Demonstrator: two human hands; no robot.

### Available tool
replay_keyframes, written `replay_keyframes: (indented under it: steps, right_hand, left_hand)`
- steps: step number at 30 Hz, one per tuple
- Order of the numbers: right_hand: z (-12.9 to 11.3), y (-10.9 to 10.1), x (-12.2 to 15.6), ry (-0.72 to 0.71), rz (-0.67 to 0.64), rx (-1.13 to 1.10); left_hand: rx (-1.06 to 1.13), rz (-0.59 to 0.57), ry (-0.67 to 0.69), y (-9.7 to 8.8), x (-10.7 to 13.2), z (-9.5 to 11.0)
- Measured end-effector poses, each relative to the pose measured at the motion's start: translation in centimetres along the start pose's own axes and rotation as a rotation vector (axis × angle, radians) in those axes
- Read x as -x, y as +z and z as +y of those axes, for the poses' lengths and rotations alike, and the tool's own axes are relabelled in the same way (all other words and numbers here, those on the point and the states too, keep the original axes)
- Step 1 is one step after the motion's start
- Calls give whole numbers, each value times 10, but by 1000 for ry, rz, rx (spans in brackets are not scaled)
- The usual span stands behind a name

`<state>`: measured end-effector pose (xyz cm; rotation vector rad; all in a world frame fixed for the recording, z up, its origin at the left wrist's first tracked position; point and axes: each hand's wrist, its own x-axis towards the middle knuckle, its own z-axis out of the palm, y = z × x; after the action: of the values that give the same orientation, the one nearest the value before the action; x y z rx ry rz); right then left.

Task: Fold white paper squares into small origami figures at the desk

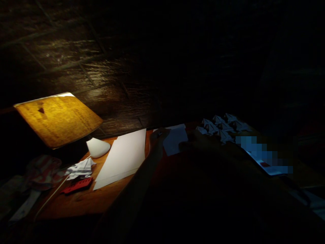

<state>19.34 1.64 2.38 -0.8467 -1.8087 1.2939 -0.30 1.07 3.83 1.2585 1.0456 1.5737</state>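
Observation:
The scene is very dark. My left hand (157,136) reaches forward over the wooden table (83,200), and its fingers are pinched on the left edge of a small white paper sheet (175,139). A dark shape at the sheet's lower right edge looks like my right hand (186,146); it lies in shadow and its fingers do not show. A larger stack of white paper (122,157) lies just left of my left hand.
A lit lamp with a yellow shade (58,118) and a white base (98,147) stands at the left. Beside it lie folded paper (81,167) and a red object (76,185). Several folded paper figures (220,127) sit at the back right, near a blue-lit flat object (264,156).

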Motion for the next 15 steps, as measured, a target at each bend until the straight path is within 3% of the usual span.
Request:
replay_keyframes:
  steps: [15]
  right_hand:
    - [0,-1,-1,17,67,-73]
  left_hand:
    - [48,28,-42,-1,-3,-7]
